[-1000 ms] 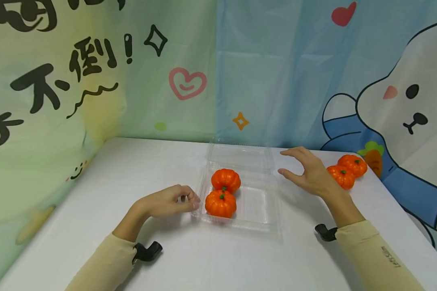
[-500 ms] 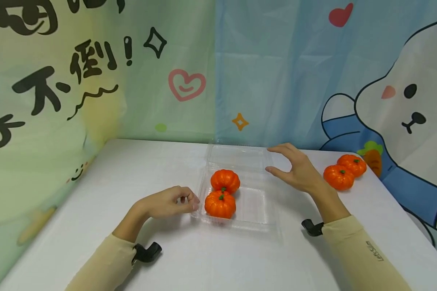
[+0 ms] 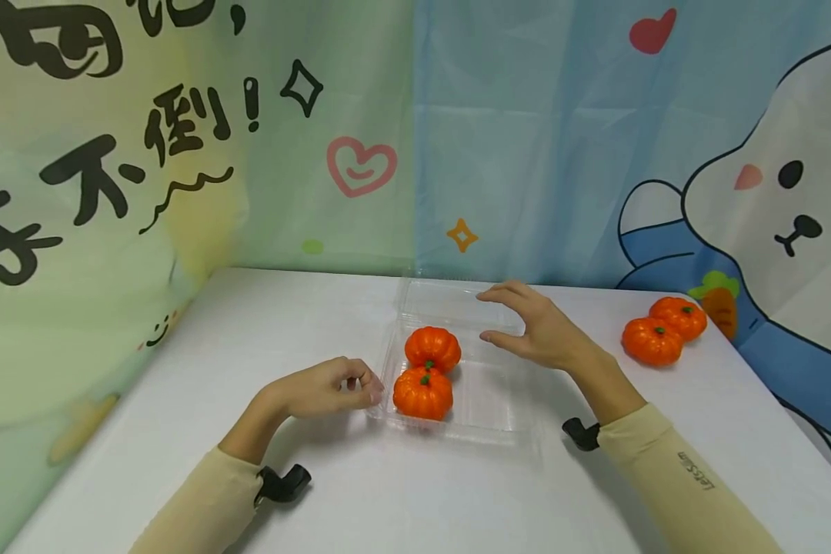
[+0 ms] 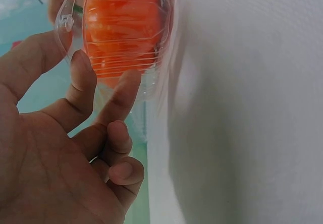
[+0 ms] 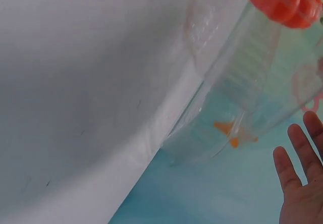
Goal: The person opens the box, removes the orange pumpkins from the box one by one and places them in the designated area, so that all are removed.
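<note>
A clear plastic clamshell container (image 3: pixel 485 400) lies on the table with its lid (image 3: pixel 432 300) folded back away from me. Two small orange pumpkins sit touching in its left half, a nearer pumpkin (image 3: pixel 422 394) and a farther pumpkin (image 3: pixel 435 346). My left hand (image 3: pixel 335 386) pinches the container's left rim; in the left wrist view its fingers (image 4: pixel 121 95) meet the ribbed side wall. My right hand (image 3: pixel 533 327) holds nothing, thumb and fingers spread apart, over the container's right side near the lid hinge. Beyond the spread fingers, the right wrist view shows the container's clear side.
Two more pumpkins (image 3: pixel 654 341) sit side by side at the table's back right edge. A printed curtain (image 3: pixel 526 154) hangs right behind the white table (image 3: pixel 305 308). Black camera mounts (image 3: pixel 284 483) stick out at both wrists.
My right hand has moved left, from beside the right-hand pumpkins to over the container. The left hand stays at the left rim. The head view has shifted slightly.
</note>
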### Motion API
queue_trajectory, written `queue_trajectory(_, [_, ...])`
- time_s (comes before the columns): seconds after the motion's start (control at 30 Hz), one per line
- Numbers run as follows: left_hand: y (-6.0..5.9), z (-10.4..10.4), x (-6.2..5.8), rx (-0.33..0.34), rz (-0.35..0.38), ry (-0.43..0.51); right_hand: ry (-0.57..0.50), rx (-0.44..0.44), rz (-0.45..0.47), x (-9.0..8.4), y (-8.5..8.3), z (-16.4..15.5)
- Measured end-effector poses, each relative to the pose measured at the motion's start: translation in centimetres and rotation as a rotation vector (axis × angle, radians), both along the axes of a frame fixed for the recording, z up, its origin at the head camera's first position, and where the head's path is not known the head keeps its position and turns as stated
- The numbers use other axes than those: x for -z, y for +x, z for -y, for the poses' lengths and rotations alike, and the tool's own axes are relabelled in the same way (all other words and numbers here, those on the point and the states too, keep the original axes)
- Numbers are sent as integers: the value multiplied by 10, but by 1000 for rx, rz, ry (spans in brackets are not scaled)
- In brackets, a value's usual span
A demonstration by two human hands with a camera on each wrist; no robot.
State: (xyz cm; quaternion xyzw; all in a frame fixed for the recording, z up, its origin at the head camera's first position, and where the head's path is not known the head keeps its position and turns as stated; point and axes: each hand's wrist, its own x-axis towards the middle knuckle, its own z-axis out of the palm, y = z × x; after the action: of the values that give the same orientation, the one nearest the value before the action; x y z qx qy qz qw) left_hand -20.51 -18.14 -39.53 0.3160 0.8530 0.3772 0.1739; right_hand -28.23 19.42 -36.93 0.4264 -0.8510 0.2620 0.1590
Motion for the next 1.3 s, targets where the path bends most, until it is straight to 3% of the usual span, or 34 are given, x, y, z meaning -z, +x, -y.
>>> queue_trajectory(0.43, [0, 1, 3, -4, -2, 0, 143, -95, 57, 0, 11, 31])
queue_trajectory(1.3, [2, -1, 0, -7, 2, -3, 226, -164, 32, 8, 17, 52])
